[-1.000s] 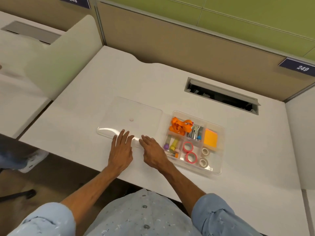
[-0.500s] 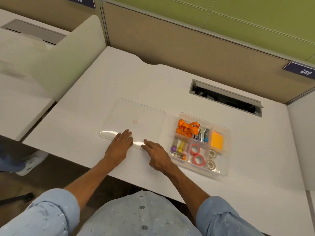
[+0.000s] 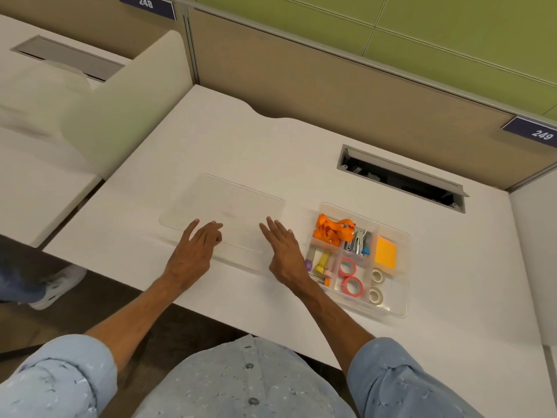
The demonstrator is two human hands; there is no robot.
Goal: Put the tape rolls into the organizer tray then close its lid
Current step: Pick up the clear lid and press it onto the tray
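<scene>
The clear organizer tray [image 3: 403, 300] sits on the white desk at the right, uncovered. In its near compartments lie two pink tape rolls [image 3: 352, 285] and two whitish tape rolls [image 3: 376, 295]. The clear lid [image 3: 229, 203] lies left of the tray, faint and blurred. My left hand [image 3: 193, 251] is at the lid's near edge, fingers curled onto it. Over the lid's near right corner, beside the tray, my right hand [image 3: 283, 251] reaches with straight, spread fingers. Whether the lid is off the desk I cannot tell.
The tray also holds an orange lanyard [image 3: 331, 230], a stapler [image 3: 358, 244], orange sticky notes [image 3: 385, 253] and markers [image 3: 321, 265]. An open cable slot [image 3: 401, 182] lies behind the tray. A partition wall runs along the back and a low divider [image 3: 120, 110] stands at left.
Both hands have moved forward onto the lid's near edge and spread further apart. The left fingers have curled onto the lid.
</scene>
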